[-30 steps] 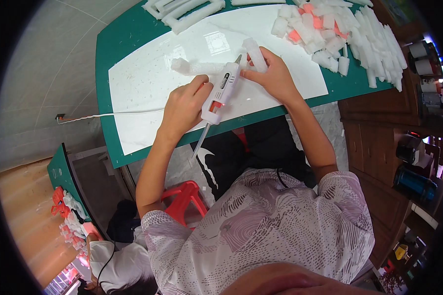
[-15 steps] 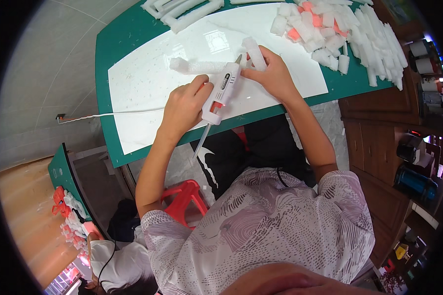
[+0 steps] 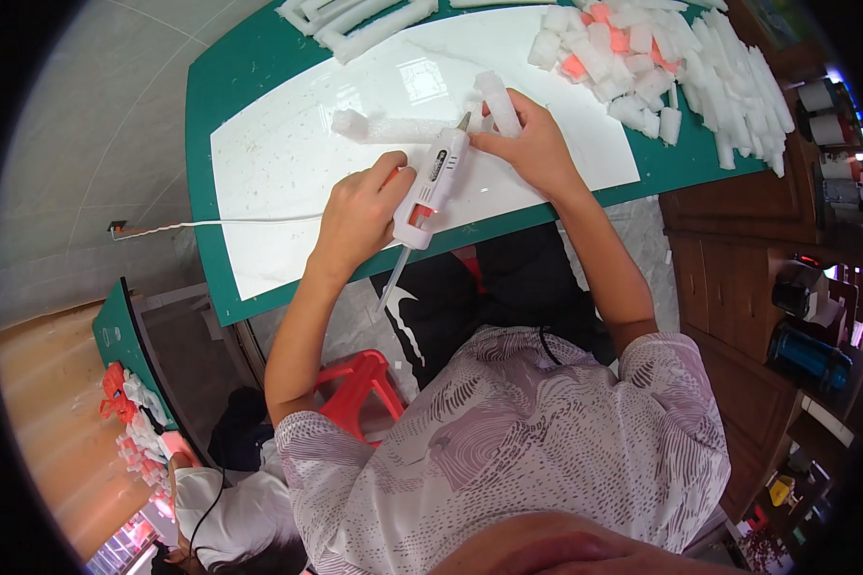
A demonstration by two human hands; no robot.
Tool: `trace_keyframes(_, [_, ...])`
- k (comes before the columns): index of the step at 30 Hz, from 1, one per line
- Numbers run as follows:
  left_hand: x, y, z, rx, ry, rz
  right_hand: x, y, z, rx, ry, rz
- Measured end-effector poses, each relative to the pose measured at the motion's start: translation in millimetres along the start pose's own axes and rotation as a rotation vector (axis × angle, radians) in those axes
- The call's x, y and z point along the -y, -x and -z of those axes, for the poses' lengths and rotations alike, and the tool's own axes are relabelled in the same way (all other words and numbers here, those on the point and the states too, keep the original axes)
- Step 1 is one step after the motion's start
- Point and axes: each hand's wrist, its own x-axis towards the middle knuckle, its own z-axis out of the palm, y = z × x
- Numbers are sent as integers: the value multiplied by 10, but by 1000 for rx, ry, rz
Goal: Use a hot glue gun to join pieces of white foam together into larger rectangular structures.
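My left hand (image 3: 362,208) is closed round the handle of a white hot glue gun (image 3: 434,180). A clear glue stick (image 3: 394,278) sticks out of the gun's rear end, toward me. The metal nozzle is at a white foam strip (image 3: 498,103), which my right hand (image 3: 527,144) pinches between thumb and fingers. Another white foam strip (image 3: 393,130) lies crosswise behind the gun, its right end near the held one. Whether the two strips are joined is hidden by the gun.
A white sheet (image 3: 288,182) covers much of the green table (image 3: 201,144). White and pink foam pieces (image 3: 614,53) are heaped at the far right, foam frames (image 3: 355,24) at the far edge. The gun's cord (image 3: 249,221) runs left to a socket. Another person (image 3: 235,508) sits lower left, near a red stool (image 3: 364,388).
Almost nothing differs. The glue gun and my left hand have shifted very slightly, and the strip in my right hand has moved a touch to the right.
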Motion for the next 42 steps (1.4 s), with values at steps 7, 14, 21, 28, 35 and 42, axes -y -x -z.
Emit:
trace_keyframes(7, [-8, 24, 20, -41, 48, -15, -27, 4, -14, -4, -8, 1])
trace_keyframes(14, [2, -82, 25, -53, -22, 10, -49, -1, -22, -9, -8, 22])
trace_keyframes(21, [14, -90, 22, -17, -31, -7, -40, -12, -14, 11, 9, 3])
trace_keyframes(28, [8, -104, 60, 18, -33, -8, -52, -5, -25, -6, -9, 20])
trace_keyframes(35, [11, -99, 74, 41, -21, -3, -46, 3, -30, -17, -13, 35])
trace_keyframes(42, [37, -89, 56, 48, -18, -7, -61, -9, -17, 13, 44, 12])
